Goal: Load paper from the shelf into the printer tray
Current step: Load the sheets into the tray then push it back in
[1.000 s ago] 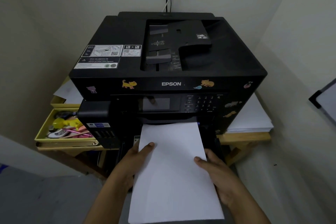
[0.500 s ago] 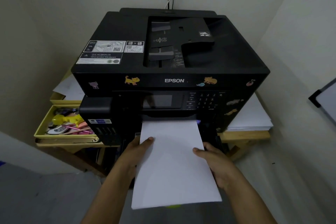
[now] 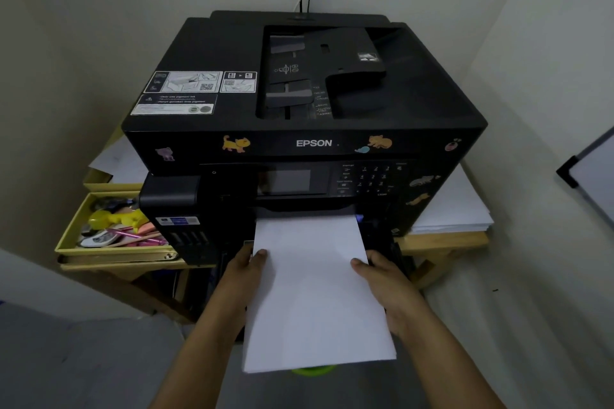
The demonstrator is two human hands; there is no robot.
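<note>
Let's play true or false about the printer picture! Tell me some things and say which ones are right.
1. Both hands hold the white paper. True: the left hand and right hand grip the paper stack by its sides.
2. The printer is white. False: the printer is black.
3. Animal stickers are on the printer's front. True: an orange cat sticker sits left of the EPSON name.
4. The paper is all the way inside. False: most of it sticks out toward the person.
5. The yellow tray is on the printer's right. False: the yellow tray is on its left.
</note>
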